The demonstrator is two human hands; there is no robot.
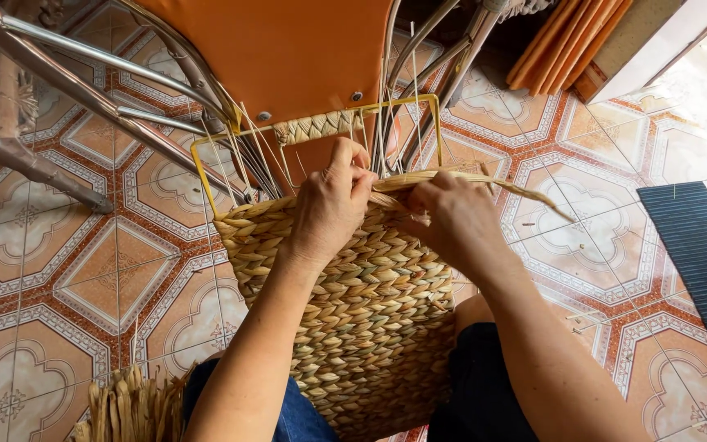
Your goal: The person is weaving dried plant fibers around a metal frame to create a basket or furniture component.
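A woven straw basket panel [370, 319] rests on my lap, built on a yellow wire frame [200, 172] with thin upright wires. My left hand [330, 205] pinches a straw strand at the top edge of the weave, between the uprights. Just to its right, my right hand [452, 214] grips a long flat straw strand [525, 192] that runs off to the right over the floor. A short braided section [314, 127] sits on the frame's far bar.
An orange chair seat [288, 49] with metal legs [83, 94] stands right behind the frame. A bundle of loose straw [128, 405] lies at lower left. A dark ribbed mat [701, 254] lies on the patterned tile floor at right. Orange slats [562, 41] lean at the top right.
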